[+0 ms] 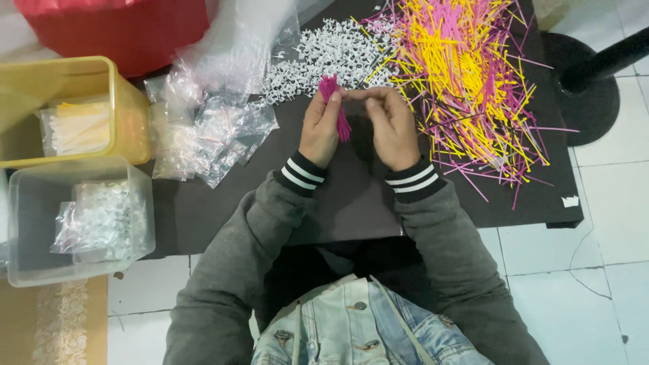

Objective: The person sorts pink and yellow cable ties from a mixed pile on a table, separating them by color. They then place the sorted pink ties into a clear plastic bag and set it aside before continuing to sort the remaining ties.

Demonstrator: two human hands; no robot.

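At the far left a yellow bin (128,122) holds a bag of pale sticks (78,127), and just below it a clear plastic tub (138,223) holds bagged white pieces. Right of these, a heap of small clear plastic bags (209,135) lies on the black board (351,203). Behind it spreads a pile of small white plastic pieces (324,57). In the middle, the left hand (319,128) is closed around a bundle of pink sticks (336,105), whose ends stick out above and below the fist. Just beside it, the right hand (392,128) is curled, its fingertips pinched near the top of the bundle; what it grips is too small to tell. At the right lies a loose scatter of pink and yellow sticks (466,74).
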